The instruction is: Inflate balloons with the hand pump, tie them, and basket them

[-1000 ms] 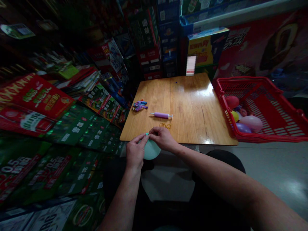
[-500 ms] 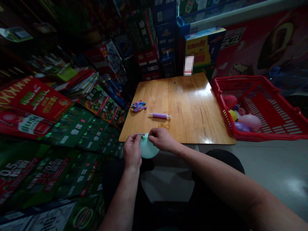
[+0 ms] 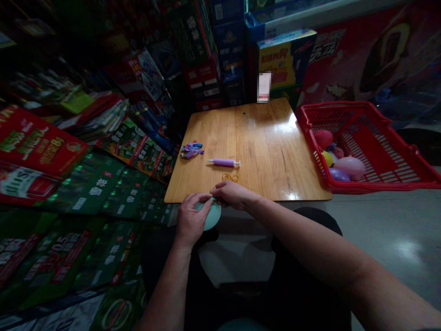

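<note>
The wooden table (image 3: 262,147) (its surface catching light) has cartons (image 3: 99,184) at nine o'clock and a basket (image 3: 368,186) at three. Just off its seven o'clock edge is a balloon (image 3: 212,218). The left hand (image 3: 191,214) and right hand (image 3: 230,193) angle inward, fingertips nearly meeting, both pinched tight on its neck.

Table (image 3: 262,151): wood, grain showing, varnished; I get glare at far right and along the near right edge. Mint balloon (image 3: 212,218), near: smooth stretched rubber, soft sheen. Pump (image 3: 223,162): smooth purple plastic, paler tip and handle. Crumpled bundle (image 3: 192,150), left: thin, wrinkled, rubbery as I read it. Yellow bands (image 3: 230,177): thin, look rubber. Basket (image 3: 365,186), right: red slotted plastic, slightly glossy; balloons inside (image 3: 350,166) smooth. Cartons (image 3: 91,189), left: printed card, some shine. Floor (image 3: 386,230): smooth, reflective. Trousers (image 3: 315,225): dark matt cloth.
</note>
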### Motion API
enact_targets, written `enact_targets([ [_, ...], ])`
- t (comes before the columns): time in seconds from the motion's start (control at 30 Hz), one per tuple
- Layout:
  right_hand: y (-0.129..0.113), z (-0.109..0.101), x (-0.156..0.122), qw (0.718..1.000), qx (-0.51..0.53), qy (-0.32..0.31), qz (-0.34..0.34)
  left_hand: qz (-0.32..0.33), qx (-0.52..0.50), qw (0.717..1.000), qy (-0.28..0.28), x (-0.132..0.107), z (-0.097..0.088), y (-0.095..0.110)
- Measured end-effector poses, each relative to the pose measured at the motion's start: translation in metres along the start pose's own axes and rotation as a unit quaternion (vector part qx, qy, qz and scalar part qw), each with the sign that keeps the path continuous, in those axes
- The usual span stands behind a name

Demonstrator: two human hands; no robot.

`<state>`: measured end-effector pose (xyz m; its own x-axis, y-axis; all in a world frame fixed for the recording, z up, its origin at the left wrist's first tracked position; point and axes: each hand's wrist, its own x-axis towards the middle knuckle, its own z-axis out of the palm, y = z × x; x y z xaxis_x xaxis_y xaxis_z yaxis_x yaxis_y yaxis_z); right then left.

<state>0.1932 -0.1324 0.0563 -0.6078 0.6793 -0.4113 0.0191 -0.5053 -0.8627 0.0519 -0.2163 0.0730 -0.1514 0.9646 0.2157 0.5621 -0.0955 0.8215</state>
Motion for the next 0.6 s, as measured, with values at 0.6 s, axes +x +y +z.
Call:
enact_targets([
  [0.6, 0.006, 0.014, -0.002, 0.935, -0.245, 0.026, -0.255, -0.075, 0.096, 0.991, -0.048, 0.006, -0.004, -0.010],
])
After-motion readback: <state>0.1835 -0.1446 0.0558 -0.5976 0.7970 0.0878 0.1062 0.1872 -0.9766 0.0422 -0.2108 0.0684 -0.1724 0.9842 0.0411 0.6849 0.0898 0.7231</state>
